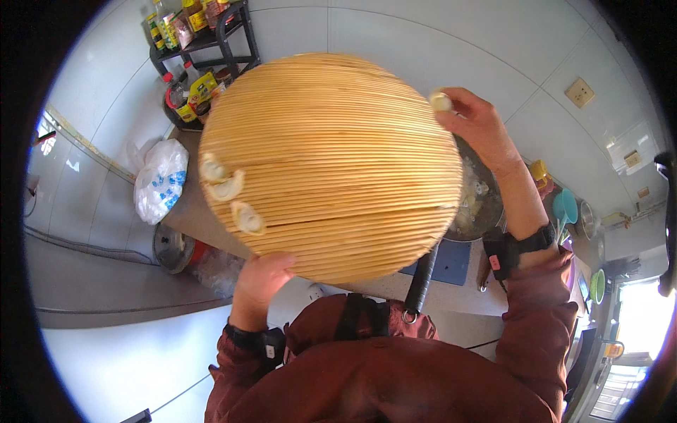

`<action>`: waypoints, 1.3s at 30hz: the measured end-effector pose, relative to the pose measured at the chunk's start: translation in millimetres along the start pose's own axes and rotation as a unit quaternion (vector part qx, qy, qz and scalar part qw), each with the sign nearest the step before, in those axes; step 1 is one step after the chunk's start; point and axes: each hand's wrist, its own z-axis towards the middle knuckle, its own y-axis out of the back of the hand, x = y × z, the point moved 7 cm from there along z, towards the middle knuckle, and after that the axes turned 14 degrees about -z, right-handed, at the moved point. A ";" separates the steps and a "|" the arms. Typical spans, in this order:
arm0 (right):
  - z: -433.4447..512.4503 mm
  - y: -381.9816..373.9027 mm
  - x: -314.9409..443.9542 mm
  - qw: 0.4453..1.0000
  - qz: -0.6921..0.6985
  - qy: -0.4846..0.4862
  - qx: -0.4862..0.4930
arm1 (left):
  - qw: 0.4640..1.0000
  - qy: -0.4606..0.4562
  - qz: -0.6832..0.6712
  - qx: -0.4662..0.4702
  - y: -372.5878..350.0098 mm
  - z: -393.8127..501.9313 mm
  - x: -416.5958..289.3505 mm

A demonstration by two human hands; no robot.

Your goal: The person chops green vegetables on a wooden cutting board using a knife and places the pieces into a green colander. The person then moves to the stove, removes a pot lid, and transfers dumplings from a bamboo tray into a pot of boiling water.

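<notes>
My left hand (267,277) grips the near left rim of a round tray of thin straw-like stalks (338,153), held up in front of me. Near its left edge lie a few pale dumplings (247,218), slightly blurred. Past the tray's right rim, my right hand (473,124) pinches one pale dumpling (440,101) between thumb and fingers. Below that hand is a wok (476,195) with cloudy liquid and pale pieces in it, partly covered by the tray. Its black handle (422,280) points towards me.
A black rack (227,39) with sauce bottles stands at the back left. By it sits a white plastic bag (161,180), with a lidded pot (173,247) lower down. A teal ladle or cup (565,206) and a metal bowl (586,218) are on the right.
</notes>
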 end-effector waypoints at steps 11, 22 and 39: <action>-28.4 -93.2 -134.8 0.881 -0.428 0.009 0.199 | 0.984 -0.172 -0.042 -0.025 -15.5 -51.9 -62.8; 15.8 -30.8 -143.4 0.922 -0.381 0.010 0.076 | 0.960 -0.260 0.104 -0.017 -23.9 -70.8 -59.2; -17.2 -155.3 193.6 0.919 -0.239 0.243 0.199 | 0.989 0.070 -0.057 0.118 -109.9 11.4 15.7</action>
